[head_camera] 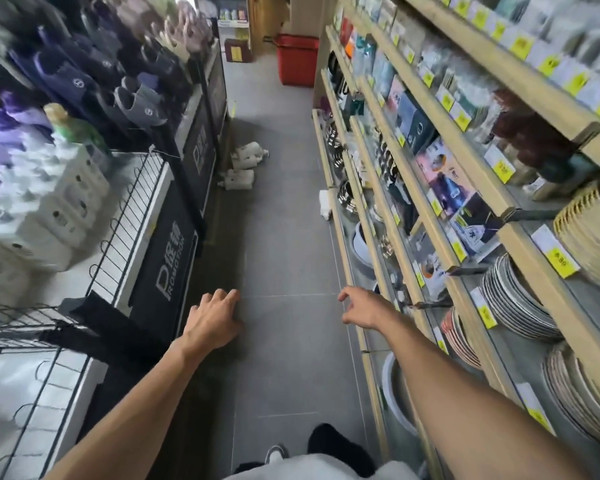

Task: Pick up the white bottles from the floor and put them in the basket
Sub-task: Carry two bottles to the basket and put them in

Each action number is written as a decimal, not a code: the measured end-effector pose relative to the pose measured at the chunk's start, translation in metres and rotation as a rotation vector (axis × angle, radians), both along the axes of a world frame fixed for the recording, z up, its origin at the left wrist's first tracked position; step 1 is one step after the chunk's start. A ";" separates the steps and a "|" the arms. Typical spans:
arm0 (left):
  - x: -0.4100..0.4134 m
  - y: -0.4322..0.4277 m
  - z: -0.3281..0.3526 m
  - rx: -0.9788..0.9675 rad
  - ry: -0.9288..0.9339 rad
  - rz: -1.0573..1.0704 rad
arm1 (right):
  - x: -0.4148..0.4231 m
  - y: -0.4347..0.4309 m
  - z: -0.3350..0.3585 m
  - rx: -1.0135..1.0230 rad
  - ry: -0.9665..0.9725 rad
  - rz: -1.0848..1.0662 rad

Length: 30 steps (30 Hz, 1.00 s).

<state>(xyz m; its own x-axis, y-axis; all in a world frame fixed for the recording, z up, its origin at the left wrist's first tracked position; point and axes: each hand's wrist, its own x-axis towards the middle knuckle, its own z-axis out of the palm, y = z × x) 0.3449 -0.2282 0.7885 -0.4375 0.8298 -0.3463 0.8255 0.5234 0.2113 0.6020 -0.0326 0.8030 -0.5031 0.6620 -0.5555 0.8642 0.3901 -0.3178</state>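
Several white bottles [245, 164] lie in a small heap on the grey floor, against the foot of the left display, well ahead of me. A red basket [297, 59] stands at the far end of the aisle. My left hand [213, 318] reaches forward over the floor, fingers loosely curled, holding nothing. My right hand [361, 308] is stretched out beside the right shelf, fingers apart and empty. Both hands are far short of the bottles.
A black promotion counter [168, 268] with white boxes and a wire rack lines the left. Wooden shelves [430, 244] with plates and packaged goods line the right. A white object [325, 204] lies at the right shelf's foot. My shoe [276, 453] shows at the bottom.
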 end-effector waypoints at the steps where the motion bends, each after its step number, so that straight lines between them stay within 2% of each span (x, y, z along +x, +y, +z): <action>1: -0.006 0.008 -0.002 0.001 -0.003 -0.002 | -0.008 0.009 -0.001 0.000 0.001 -0.004; 9: -0.053 0.085 -0.012 -0.022 -0.026 0.002 | -0.067 0.090 -0.010 -0.034 0.007 -0.007; 17: -0.103 0.171 0.006 -0.014 0.017 0.067 | -0.125 0.187 -0.016 -0.085 0.040 0.051; 30: -0.184 0.295 -0.004 -0.024 0.008 0.096 | -0.219 0.305 -0.028 0.032 0.057 0.147</action>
